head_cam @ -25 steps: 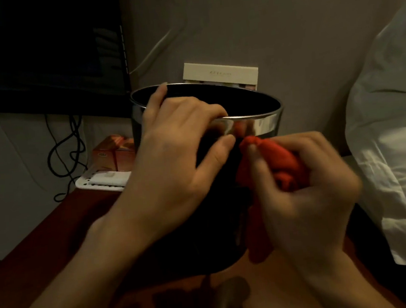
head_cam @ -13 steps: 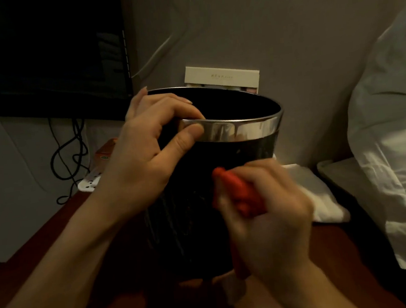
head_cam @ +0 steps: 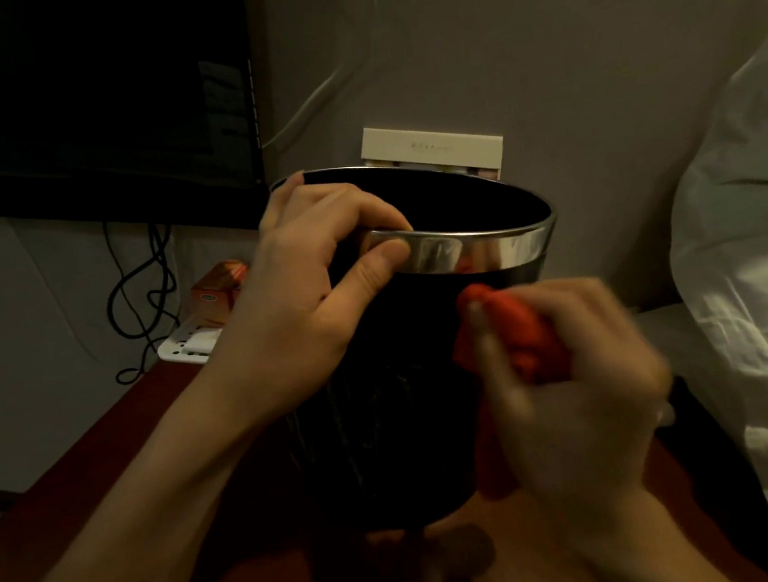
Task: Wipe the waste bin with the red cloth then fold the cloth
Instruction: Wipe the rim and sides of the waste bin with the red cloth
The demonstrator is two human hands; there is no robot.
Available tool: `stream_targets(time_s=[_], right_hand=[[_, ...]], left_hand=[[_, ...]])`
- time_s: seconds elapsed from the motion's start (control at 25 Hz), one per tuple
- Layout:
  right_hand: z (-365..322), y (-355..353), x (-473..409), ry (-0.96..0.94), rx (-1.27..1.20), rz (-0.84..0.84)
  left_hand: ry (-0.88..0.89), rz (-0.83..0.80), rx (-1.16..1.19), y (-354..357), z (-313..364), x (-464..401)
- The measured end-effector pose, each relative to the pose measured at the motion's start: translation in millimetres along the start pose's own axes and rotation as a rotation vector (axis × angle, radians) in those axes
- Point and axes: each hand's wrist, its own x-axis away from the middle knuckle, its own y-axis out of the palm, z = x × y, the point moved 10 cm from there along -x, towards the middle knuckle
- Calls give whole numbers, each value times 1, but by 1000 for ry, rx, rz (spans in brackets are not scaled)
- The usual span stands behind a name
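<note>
1. Fingers of the left hand (head_cam: 300, 307) curl over the shiny metal rim of the waste bin (head_cam: 406, 405), thumb pressed on the outside of the band; that grip pinches the rim.
2. Right hand (head_cam: 576, 385) grips the bunched red cloth (head_cam: 516, 335) and presses it against the dark side wall of the bin, just below the metal band; the hand is blurred, so exact finger placement is hard to make out.
3. A tail of the cloth hangs down beside the bin, under the right hand.
4. Upright on the reddish-brown bench (head_cam: 108, 454), the bin stands between the two forearms.
5. Behind it: a cream box (head_cam: 430, 150) against the wall, a dark screen (head_cam: 91, 98) at upper left with black cables (head_cam: 141, 293) below.
6. An orange carton (head_cam: 217, 291) sits on a white tray (head_cam: 187, 345) left of the bin.
7. White bedding (head_cam: 753, 286) fills the right edge.
</note>
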Motion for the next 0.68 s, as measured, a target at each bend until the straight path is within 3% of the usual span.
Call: stream_targets(time_s=[0.12,0.28,0.44,0.68], right_hand=[[12,-18,-9,69,20,67],[-20,25,23,-48,-16,-94],[-5,3,6,0,-60,2],[-8,5,5,4,-34,-15]], left_hand=[[6,13,2,2,5,1],[-27,33,-20,4,4,3],[-28,33,-41,3,5,2],[-18,35,-35,3,5,2]])
